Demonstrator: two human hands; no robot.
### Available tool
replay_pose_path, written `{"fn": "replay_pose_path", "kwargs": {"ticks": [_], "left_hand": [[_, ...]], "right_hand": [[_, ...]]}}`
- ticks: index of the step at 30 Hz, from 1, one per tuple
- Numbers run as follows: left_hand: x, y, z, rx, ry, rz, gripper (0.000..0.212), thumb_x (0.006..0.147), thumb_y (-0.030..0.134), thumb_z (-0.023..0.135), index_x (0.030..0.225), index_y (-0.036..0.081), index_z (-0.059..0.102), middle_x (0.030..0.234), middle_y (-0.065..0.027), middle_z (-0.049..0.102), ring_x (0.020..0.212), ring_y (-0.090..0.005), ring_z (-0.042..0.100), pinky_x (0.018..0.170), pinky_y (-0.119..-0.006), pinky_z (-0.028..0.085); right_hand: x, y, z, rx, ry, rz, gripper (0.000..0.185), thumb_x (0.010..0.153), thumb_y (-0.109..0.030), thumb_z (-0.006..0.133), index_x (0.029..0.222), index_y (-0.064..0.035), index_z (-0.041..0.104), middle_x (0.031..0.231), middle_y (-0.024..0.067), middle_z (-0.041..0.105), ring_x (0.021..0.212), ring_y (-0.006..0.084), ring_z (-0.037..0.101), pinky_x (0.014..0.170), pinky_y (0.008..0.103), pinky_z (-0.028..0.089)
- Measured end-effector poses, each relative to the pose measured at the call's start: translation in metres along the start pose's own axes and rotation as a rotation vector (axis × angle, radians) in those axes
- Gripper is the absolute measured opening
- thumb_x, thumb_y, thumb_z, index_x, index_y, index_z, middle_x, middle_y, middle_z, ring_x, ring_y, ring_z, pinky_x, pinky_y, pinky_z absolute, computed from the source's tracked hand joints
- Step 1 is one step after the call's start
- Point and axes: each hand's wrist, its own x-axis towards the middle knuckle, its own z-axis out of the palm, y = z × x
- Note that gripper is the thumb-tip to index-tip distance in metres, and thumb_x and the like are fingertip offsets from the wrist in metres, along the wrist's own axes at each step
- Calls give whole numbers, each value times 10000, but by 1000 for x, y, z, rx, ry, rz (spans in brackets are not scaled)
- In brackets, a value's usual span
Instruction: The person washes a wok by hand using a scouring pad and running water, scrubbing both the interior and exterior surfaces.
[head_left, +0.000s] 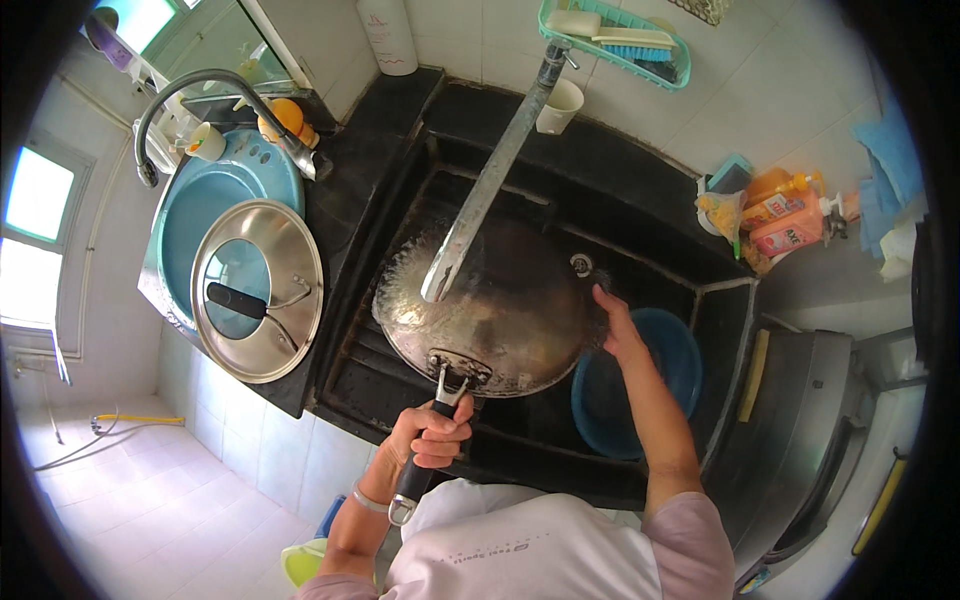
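Observation:
A metal wok (510, 315) lies bottom up in the black stone sink (360, 352), under the metal faucet (487, 180). Water runs from the spout and spreads over the left side of the wok's underside. My left hand (431, 435) is closed around the wok's black handle (420, 469), which points towards my body. At the wok's right rim is my right hand (615, 319), fingers along the edge; its exact contact is partly hidden by the splashing water. A blue plastic basin (592, 424) sits in the sink below my right forearm.
Left of the sink, a steel-and-glass lid (307, 300) leans on a light-blue washbasin (176, 217) with a curved faucet (217, 75). A white cup (559, 109) and a green brush basket (679, 56) are behind. Soap bottles (784, 225) stand at the back right.

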Motion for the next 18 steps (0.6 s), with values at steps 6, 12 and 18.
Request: {"fn": "replay_pose_path", "kwargs": {"ticks": [6, 12, 18], "left_hand": [[0, 30, -27, 86, -15, 10, 116, 793, -12, 491, 876, 34, 425, 525, 30, 335, 349, -32, 321, 283, -200, 276], [13, 45, -61, 280, 73, 55, 112, 800, 24, 525, 885, 51, 457, 549, 40, 353, 370, -34, 300, 315, -195, 246], [12, 40, -80, 458, 217, 90, 128, 859, 128, 564, 860, 52, 461, 580, 27, 380, 441, -61, 380, 388, -206, 341]], "right_hand": [[28, -2, 23, -83, 51, -73, 393, 854, -322, 625, 1077, -4, 570, 1011, 126, 612, 902, 236, 590, 791, 367, 477], [14, -1, 62, -822, 332, -482, 537, 864, -425, 568, 1126, 33, 471, 1079, 182, 503, 992, 259, 499, 869, 355, 387], [-49, 9, 124, -1304, -352, -1002, 349, 781, -116, 656, 1049, -1, 464, 1086, 186, 410, 1009, 342, 423, 908, 409, 353]]}}
